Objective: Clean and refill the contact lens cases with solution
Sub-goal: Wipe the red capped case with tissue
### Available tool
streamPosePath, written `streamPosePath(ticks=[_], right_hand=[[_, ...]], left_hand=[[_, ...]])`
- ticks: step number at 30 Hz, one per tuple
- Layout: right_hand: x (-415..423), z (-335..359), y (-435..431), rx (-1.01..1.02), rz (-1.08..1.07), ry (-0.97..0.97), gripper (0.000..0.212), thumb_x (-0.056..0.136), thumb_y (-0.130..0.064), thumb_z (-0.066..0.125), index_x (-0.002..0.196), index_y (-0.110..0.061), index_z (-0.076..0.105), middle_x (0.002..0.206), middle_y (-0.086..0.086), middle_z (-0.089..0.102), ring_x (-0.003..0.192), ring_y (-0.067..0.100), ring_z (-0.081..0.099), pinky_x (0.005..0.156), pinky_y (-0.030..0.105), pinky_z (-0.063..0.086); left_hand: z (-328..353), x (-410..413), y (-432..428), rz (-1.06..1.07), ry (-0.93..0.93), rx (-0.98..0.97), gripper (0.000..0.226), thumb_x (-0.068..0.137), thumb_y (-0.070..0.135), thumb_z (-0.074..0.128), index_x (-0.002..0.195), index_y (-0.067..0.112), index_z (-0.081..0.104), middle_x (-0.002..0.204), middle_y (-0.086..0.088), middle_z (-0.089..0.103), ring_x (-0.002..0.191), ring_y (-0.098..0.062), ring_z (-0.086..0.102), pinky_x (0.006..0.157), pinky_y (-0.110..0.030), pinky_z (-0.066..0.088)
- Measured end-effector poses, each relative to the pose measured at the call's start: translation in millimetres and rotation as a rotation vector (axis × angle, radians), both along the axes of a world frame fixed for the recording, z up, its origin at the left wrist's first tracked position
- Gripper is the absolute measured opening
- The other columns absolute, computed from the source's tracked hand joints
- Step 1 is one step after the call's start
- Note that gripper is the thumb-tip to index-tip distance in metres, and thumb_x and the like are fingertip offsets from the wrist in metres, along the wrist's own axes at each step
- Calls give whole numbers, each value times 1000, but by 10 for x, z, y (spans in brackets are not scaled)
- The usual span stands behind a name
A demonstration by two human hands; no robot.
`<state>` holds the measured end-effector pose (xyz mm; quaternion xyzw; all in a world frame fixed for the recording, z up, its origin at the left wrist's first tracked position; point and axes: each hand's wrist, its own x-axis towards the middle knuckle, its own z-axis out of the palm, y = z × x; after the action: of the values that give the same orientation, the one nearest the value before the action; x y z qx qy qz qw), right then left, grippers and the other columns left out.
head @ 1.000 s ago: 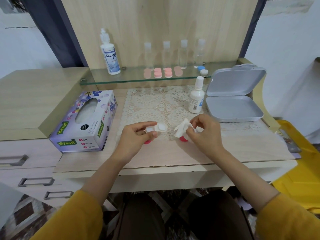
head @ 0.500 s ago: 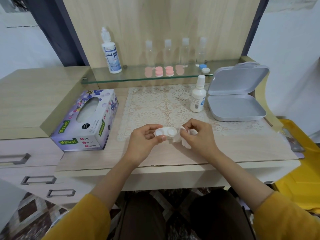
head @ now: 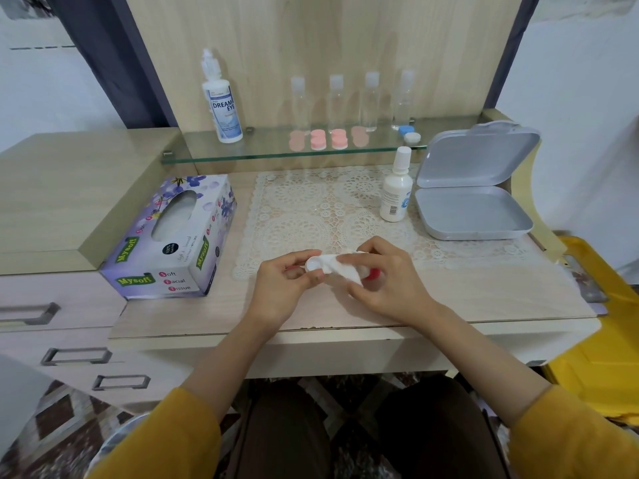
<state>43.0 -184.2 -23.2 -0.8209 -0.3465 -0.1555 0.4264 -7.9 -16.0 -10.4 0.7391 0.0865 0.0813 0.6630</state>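
Now, case location: your small white plastic twin-well contact lens case [head: 314,263] is over the pale wooden desk [head: 484,288], at the front edge of the cream lace mat [head: 311,209], between both hands. I cannot tell whether it touches the surface.
Left hand: your left hand [head: 283,288] pinches the case's left end, with thumb and fingertips curled round it.
Right hand: your right hand [head: 387,285] grips a crumpled white tissue [head: 345,271], fingers curled, and presses it onto the right well.
Long axis: it runs left to right, roughly along the desk's front edge.
Facing: the open wells face up towards you. The left well shows and the tissue covers the right one.
Risk, twist: only one end is pinched, so a hard push on the far end could lever the case out of your grasp.
Risk, lint: rubbing may shed fibres into the well. I cannot tell whether the tissue is damp.
Risk, cap: the round red screw cap [head: 372,274] lies just beside your right hand, partly hidden, and a sweep of the wrist could knock it away.
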Motion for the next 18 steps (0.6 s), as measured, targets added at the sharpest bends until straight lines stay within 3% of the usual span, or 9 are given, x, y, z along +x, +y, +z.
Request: streamPosePath(ticks=[4,6,8,12,16,18], right_hand=[[44,3,-13,-51,21,-27,35,73,-32,54,93,-12,74,78,7,54,57,0,41,60,6,37],[53,-9,-11,-92,25,-57,32,76,-31,54,88,-10,75,81,9,57,54,8,45,59,7,35],[62,-36,-10,-113,22,-108,28,77,-27,55,81,-8,74,83,12,61,54,22,54,54,21,42],[72,-108,1,-89,-28,-182,9,71,-12,69,75,-6,74,75,11,63,54,17,54,55,11,34],[74,-189,0,-70,-49,-175,10,67,-6,70,76,-3,73,71,11,63,53,21,58,55,16,38],[88,-209,-13,-72,-59,-185,10,67,-4,70,76,-3,73,72,10,63,54,21,59,56,16,38]], left_hand=[[-22,-9,6,-9,4,-5,30,75,0,71,102,10,67,86,1,71,77,-3,66,76,-15,51],[-15,-5,1,-15,-2,-9,29,75,0,71,101,11,67,89,-2,71,81,-7,67,80,-21,53],[-5,2,3,-26,-6,-18,27,75,-1,70,96,16,68,88,-2,71,82,-10,67,83,-25,53],[-9,2,15,-48,-10,10,26,76,-1,69,94,17,68,82,1,71,78,-9,66,80,-22,53],[-33,4,-19,-32,-80,254,27,73,-2,72,98,7,68,82,4,66,65,4,60,66,-8,47],[-65,14,-31,-33,-146,426,32,67,0,78,96,8,70,83,7,60,66,4,57,66,-7,46]])
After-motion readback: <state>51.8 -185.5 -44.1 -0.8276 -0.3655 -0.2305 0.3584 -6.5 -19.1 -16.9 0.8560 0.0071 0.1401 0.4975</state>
